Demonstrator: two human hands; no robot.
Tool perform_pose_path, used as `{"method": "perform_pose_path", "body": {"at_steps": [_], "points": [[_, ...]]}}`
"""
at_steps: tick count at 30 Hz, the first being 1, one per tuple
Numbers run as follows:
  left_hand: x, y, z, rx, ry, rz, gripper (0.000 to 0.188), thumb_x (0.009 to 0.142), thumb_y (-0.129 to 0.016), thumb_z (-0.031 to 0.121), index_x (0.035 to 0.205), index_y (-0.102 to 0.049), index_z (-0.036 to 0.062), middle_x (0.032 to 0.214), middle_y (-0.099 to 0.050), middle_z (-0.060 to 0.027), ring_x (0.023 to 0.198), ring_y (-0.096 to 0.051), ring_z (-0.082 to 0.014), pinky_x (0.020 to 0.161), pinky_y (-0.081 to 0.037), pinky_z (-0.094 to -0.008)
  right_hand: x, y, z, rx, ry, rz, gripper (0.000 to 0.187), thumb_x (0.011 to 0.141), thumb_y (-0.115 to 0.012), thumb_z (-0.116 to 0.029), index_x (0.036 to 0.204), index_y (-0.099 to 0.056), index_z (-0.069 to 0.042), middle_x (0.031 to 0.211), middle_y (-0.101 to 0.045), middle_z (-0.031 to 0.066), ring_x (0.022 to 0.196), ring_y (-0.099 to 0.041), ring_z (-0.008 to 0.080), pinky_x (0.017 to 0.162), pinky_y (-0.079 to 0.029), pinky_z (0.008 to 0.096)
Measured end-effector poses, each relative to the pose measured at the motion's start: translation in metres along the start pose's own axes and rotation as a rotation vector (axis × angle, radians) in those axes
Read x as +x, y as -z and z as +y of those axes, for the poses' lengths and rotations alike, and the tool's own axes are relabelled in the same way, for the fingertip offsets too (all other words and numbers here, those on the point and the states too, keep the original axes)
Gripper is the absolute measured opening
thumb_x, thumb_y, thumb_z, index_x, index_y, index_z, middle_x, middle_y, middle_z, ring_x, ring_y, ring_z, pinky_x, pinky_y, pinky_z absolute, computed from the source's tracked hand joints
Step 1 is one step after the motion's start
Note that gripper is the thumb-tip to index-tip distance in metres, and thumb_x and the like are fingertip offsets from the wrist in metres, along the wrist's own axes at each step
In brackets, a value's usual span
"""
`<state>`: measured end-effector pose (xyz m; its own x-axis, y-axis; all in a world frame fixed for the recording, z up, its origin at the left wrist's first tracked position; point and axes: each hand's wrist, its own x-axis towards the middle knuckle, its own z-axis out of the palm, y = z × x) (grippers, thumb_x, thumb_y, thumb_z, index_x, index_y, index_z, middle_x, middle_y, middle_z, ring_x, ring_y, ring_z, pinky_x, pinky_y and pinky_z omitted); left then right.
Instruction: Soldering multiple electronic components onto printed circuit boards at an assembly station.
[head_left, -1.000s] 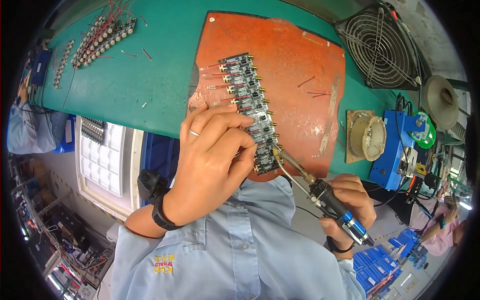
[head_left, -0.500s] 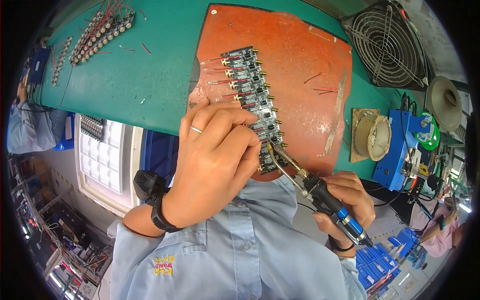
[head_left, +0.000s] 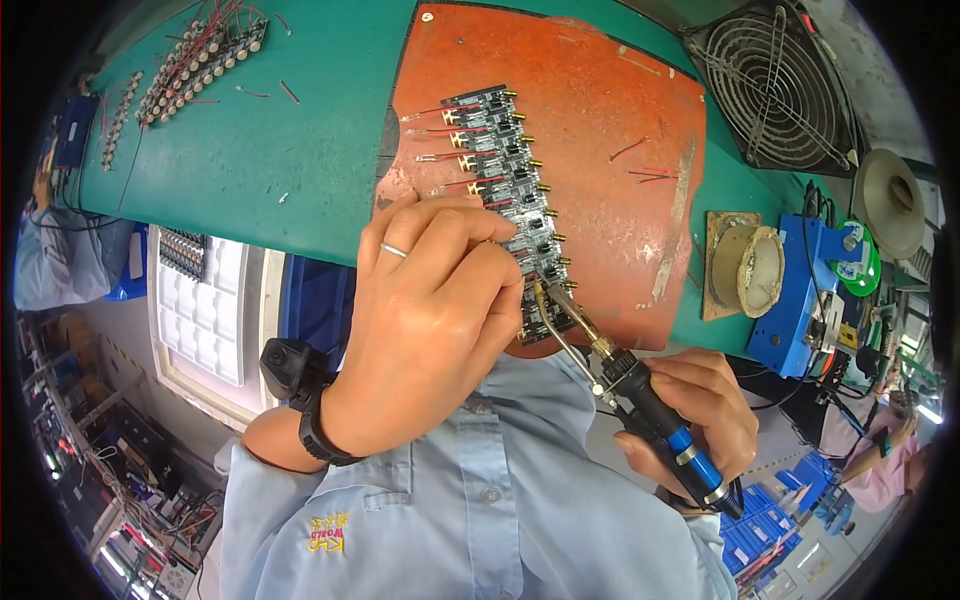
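Observation:
A black strip of joined circuit boards [head_left: 520, 180], with brass-coloured pins along its right edge and red wires along its left, lies on the orange mat [head_left: 600, 130]. My left hand [head_left: 430, 290] is closed over the strip's lower left part. Its thumb and forefinger pinch at the boards' edge, but what sits between the fingertips is hidden. My right hand [head_left: 700, 410] grips a black and blue soldering iron [head_left: 635, 385] with a thin solder-feed tube beside its barrel. The iron's tip and the tube's end meet at the boards, right next to my left fingertips.
Loose red wire pieces [head_left: 655, 175] lie right on the mat. A round pot on a wooden base [head_left: 745, 270], a blue device [head_left: 790, 290] and a black fan [head_left: 770, 90] stand at right. More wired boards [head_left: 205, 65] lie far left; a white tray [head_left: 215, 320] sits below the green table's edge.
The board strip has shifted very slightly away from me. The soldering iron and my right hand have moved slightly, with the tip still at the boards. My left hand keeps its pinch.

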<state>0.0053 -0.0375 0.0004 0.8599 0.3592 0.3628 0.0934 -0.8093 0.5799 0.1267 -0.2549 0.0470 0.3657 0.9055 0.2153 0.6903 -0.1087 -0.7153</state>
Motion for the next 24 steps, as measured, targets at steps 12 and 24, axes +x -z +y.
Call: {"method": "perform_pose_path", "body": {"at_steps": [12,24], "points": [[0.0,0.002,0.001,-0.015,-0.005,-0.001,0.013,0.068,-0.068,0.002,0.076,-0.059,0.0042,0.096,-0.058,-0.007,0.099,-0.054,-0.0259,0.092,-0.038,-0.043,-0.019,-0.002,0.01,0.089,-0.072,0.29,0.055,0.07,-0.082,-0.033,0.101,-0.058,0.006,0.091,-0.063,0.0195,0.085,-0.06,0.0292,0.076,-0.048,0.0381],[-0.115,0.054,-0.044,-0.339,0.243,-0.013,0.008,0.079,-0.068,0.003,0.085,-0.062,0.001,0.088,-0.064,-0.0104,0.078,-0.06,-0.0227,0.071,-0.047,-0.0317,-0.029,-0.025,0.003,0.354,-0.267,0.645,0.061,0.076,-0.079,-0.037,0.111,-0.054,0.006,0.097,-0.064,0.0164,0.087,-0.064,0.0227,0.079,-0.049,0.0311]]}}
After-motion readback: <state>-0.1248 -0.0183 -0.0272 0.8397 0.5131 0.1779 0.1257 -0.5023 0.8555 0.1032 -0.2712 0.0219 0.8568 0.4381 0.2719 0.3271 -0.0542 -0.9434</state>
